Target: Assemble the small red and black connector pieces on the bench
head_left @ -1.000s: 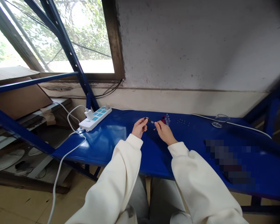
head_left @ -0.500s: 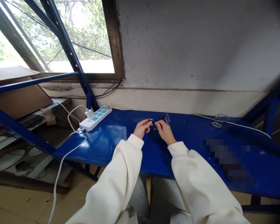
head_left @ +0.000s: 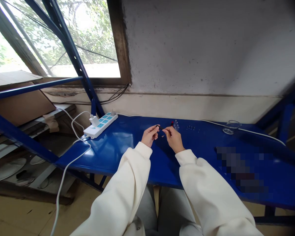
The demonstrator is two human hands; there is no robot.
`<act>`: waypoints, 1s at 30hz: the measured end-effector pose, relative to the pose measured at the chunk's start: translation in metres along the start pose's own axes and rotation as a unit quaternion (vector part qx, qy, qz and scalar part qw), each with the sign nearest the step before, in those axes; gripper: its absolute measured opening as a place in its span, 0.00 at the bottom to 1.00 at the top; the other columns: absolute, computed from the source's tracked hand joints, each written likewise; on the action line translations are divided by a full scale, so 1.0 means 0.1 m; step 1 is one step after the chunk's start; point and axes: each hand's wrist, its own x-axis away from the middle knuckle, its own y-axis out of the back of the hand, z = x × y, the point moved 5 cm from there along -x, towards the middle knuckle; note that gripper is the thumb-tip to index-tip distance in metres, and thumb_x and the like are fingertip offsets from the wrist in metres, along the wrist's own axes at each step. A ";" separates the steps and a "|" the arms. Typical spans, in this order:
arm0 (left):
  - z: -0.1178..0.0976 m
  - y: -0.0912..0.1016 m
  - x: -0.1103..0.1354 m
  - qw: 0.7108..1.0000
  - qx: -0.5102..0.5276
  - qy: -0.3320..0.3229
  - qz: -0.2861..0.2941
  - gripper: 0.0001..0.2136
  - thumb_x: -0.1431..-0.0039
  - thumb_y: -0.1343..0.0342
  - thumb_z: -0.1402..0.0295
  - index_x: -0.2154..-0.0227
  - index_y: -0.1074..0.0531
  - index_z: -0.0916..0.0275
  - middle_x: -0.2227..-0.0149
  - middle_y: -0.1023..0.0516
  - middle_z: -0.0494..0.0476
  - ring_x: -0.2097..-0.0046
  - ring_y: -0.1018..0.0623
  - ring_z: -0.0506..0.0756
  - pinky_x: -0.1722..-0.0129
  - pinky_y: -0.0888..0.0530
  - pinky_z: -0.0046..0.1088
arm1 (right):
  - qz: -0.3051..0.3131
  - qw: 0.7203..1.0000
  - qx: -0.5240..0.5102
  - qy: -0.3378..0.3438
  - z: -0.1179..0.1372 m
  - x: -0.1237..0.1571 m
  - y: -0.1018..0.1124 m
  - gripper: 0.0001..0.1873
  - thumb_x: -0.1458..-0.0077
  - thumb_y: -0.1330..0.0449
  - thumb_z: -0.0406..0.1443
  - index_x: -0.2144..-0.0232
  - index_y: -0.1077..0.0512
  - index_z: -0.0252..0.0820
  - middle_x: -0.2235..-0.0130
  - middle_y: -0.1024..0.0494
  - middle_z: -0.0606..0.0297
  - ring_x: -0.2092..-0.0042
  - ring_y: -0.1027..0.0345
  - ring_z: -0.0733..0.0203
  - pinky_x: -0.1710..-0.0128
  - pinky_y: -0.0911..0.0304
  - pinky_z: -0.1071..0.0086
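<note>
Both hands meet just above the middle of the blue tabletop [head_left: 159, 157]. My left hand [head_left: 150, 135] is closed, thumb and fingers pinching a small black piece [head_left: 158, 126]. Close on its right, my right hand [head_left: 172, 137] is also pinched, its fingertips at a thin dark end that seems to run on from the black piece. What exactly the right fingers hold is too small to make out. Behind the right hand stand several small clear plastic pieces [head_left: 176, 125] and a small red item [head_left: 172, 123]. A row of tiny pieces [head_left: 191, 127] lies farther right.
A white power strip [head_left: 101, 124] with a plugged-in adapter lies at the left, its cable hanging off the edge. A clear round dish [head_left: 228, 130] stands at the back right. A blurred-out dark object [head_left: 241, 170] lies at the front right. Blue shelf posts flank the table.
My right hand has tilted and moved slightly, and a thin dark length now shows between the two hands' fingertips. The left hand has barely shifted.
</note>
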 end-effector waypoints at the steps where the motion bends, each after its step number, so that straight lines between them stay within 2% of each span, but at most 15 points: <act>1: 0.00 0.00 0.00 1.000 0.003 0.000 -0.003 0.17 0.59 0.38 0.64 0.65 0.28 0.67 0.76 0.33 0.49 0.82 0.37 0.41 0.84 0.45 0.20 | -0.001 1.000 0.005 0.000 0.01 0.00 0.00 0.15 0.45 0.53 0.45 0.71 0.34 0.41 0.75 0.29 0.65 0.76 0.36 0.65 0.75 0.44 0.73; 11: -0.02 0.01 0.00 1.000 0.015 0.003 0.021 0.17 0.58 0.39 0.64 0.64 0.29 0.66 0.73 0.30 0.51 0.81 0.35 0.42 0.83 0.43 0.21 | 0.061 0.998 -0.022 -0.024 0.00 0.01 -0.06 0.15 0.43 0.57 0.43 0.66 0.35 0.42 0.74 0.29 0.65 0.73 0.34 0.64 0.72 0.43 0.73; 19: -0.03 0.01 0.01 0.999 0.016 -0.013 -0.025 0.16 0.60 0.38 0.64 0.66 0.29 0.67 0.75 0.32 0.50 0.82 0.37 0.42 0.83 0.44 0.21 | 0.024 0.999 0.023 0.009 0.07 0.01 -0.05 0.16 0.42 0.58 0.42 0.66 0.34 0.41 0.70 0.28 0.62 0.72 0.34 0.63 0.71 0.42 0.72; 24: -0.03 0.02 0.01 0.999 0.028 -0.013 -0.034 0.17 0.61 0.38 0.65 0.66 0.29 0.67 0.75 0.32 0.50 0.82 0.37 0.42 0.83 0.44 0.21 | 0.012 0.998 0.066 0.021 0.10 0.01 -0.04 0.16 0.42 0.57 0.41 0.64 0.33 0.41 0.67 0.26 0.60 0.69 0.33 0.62 0.72 0.43 0.73; 30: -0.02 0.03 0.00 0.998 0.034 -0.016 -0.044 0.17 0.60 0.37 0.64 0.67 0.29 0.67 0.75 0.33 0.50 0.82 0.37 0.41 0.83 0.44 0.21 | 0.011 0.993 0.108 0.040 0.12 0.01 -0.04 0.16 0.41 0.58 0.40 0.64 0.33 0.40 0.66 0.26 0.61 0.71 0.33 0.64 0.74 0.44 0.73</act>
